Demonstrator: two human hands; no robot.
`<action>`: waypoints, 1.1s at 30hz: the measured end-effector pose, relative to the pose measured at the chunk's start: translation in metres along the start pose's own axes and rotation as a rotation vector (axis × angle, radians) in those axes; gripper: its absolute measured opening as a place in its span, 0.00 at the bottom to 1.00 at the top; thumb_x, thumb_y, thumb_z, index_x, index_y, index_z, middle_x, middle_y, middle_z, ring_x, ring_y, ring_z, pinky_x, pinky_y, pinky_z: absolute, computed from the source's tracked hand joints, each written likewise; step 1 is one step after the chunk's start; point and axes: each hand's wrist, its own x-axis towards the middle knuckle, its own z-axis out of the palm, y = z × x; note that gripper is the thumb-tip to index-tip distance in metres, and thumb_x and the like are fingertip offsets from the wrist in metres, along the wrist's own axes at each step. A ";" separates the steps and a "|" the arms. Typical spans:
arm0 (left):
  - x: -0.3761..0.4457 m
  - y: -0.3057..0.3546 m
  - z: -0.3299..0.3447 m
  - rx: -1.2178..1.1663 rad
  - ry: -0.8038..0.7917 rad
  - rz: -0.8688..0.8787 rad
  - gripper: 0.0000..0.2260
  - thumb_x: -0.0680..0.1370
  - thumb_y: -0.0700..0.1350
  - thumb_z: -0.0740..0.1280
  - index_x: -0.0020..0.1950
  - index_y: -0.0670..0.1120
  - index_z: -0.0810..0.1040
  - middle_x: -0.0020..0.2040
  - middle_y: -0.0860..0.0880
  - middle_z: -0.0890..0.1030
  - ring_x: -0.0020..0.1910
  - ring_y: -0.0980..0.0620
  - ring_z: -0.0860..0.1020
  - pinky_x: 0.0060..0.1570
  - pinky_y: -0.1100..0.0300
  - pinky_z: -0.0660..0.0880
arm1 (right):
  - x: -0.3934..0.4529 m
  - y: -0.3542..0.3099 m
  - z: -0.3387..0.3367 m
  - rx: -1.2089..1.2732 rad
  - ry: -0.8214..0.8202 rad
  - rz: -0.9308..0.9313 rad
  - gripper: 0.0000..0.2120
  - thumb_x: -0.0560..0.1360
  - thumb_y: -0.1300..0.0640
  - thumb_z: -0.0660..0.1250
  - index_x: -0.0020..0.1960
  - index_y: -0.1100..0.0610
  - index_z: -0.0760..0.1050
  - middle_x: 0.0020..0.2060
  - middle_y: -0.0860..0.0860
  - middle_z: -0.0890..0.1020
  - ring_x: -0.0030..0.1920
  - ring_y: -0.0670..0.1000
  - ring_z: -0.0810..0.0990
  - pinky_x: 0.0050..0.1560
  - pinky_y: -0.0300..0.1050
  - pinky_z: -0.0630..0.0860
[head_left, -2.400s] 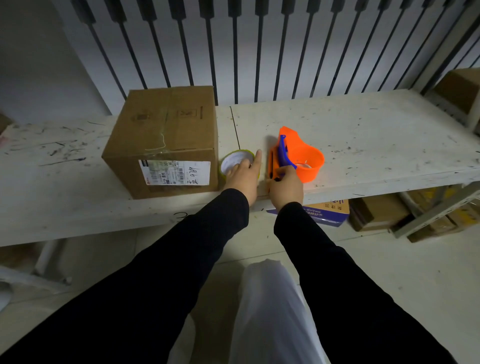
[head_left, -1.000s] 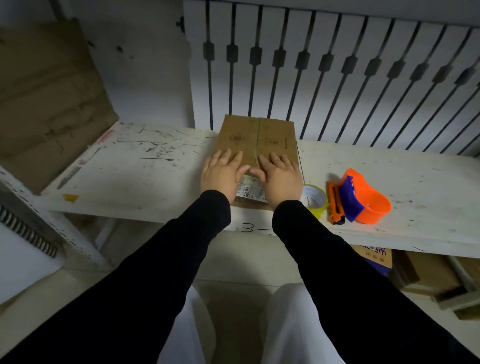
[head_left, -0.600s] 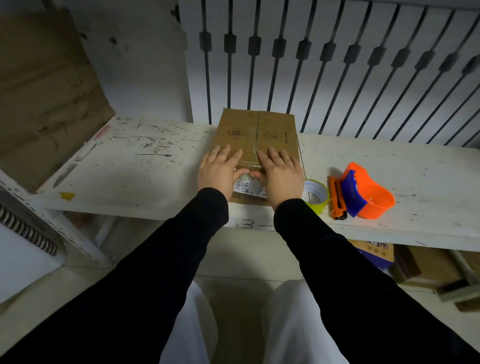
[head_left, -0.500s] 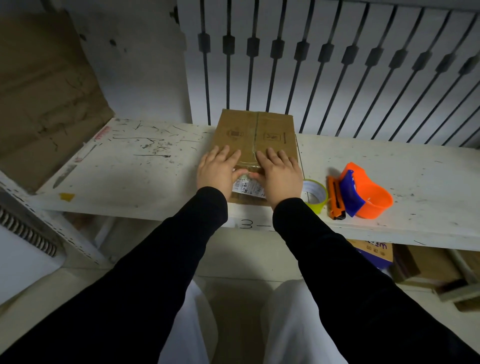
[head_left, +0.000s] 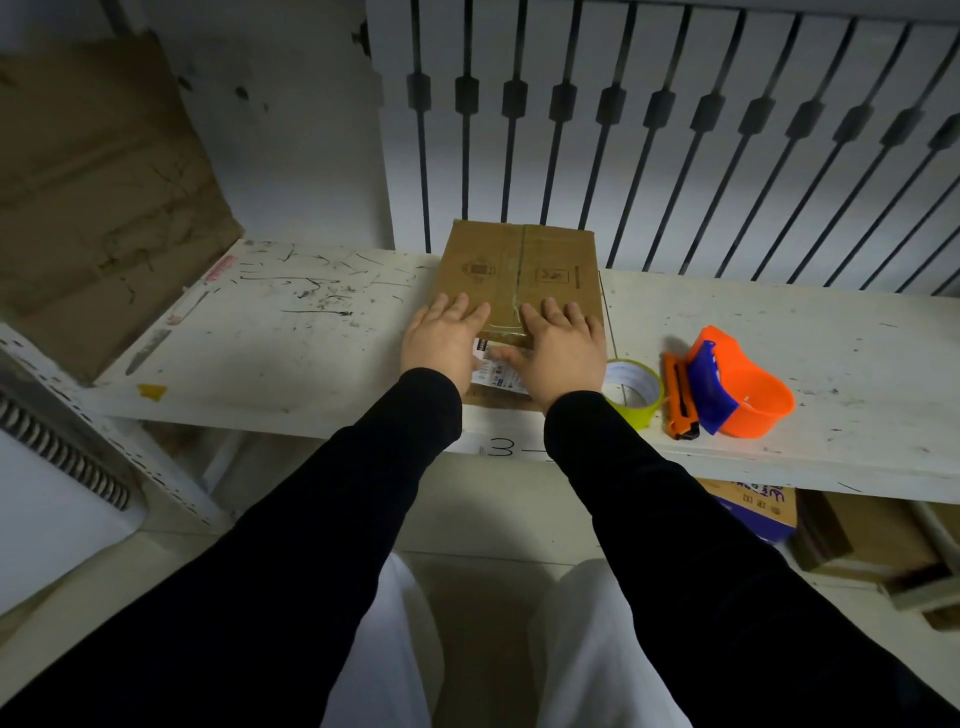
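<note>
A brown cardboard box (head_left: 524, 265) stands on the white scuffed shelf (head_left: 291, 353), its top flaps closed along a taped centre seam. My left hand (head_left: 441, 340) lies flat on the box's near left part, fingers straight and spread. My right hand (head_left: 563, 351) lies flat on the near right part in the same way. Both thumbs point toward the seam and the white shipping label (head_left: 496, 371) on the front face. Right of the box sit a roll of tape (head_left: 634, 389), an orange box cutter (head_left: 678, 397) and an orange and blue tape dispenser (head_left: 740, 387).
A metal railing (head_left: 649, 130) runs behind the shelf. A large flattened cardboard sheet (head_left: 98, 197) leans at the left end. Under the shelf at the right lie a blue and brown carton (head_left: 753, 506) and more cardboard boxes (head_left: 862, 540). My legs in white trousers fill the bottom.
Both hands left the tape roll and dispenser and came to lie flat on the box top. Over the last half second they have barely moved.
</note>
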 end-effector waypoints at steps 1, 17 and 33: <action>0.001 0.000 -0.001 -0.009 -0.009 -0.003 0.31 0.77 0.50 0.65 0.76 0.53 0.55 0.78 0.48 0.57 0.77 0.47 0.53 0.76 0.52 0.50 | 0.002 -0.001 0.000 0.006 -0.013 0.008 0.32 0.73 0.35 0.58 0.72 0.50 0.62 0.73 0.54 0.66 0.74 0.61 0.59 0.73 0.57 0.54; -0.012 -0.008 -0.016 -0.212 -0.065 -0.077 0.28 0.78 0.55 0.60 0.76 0.49 0.58 0.78 0.45 0.57 0.77 0.44 0.50 0.75 0.52 0.51 | -0.020 0.023 -0.021 0.694 -0.158 0.261 0.36 0.74 0.55 0.67 0.76 0.50 0.52 0.67 0.58 0.72 0.65 0.59 0.72 0.67 0.53 0.69; -0.046 -0.026 -0.016 0.104 -0.010 -0.120 0.30 0.79 0.62 0.48 0.77 0.50 0.49 0.78 0.45 0.53 0.78 0.44 0.46 0.74 0.41 0.41 | -0.040 -0.005 -0.023 0.627 -0.192 0.168 0.41 0.72 0.59 0.69 0.76 0.50 0.48 0.63 0.58 0.75 0.62 0.59 0.74 0.62 0.53 0.73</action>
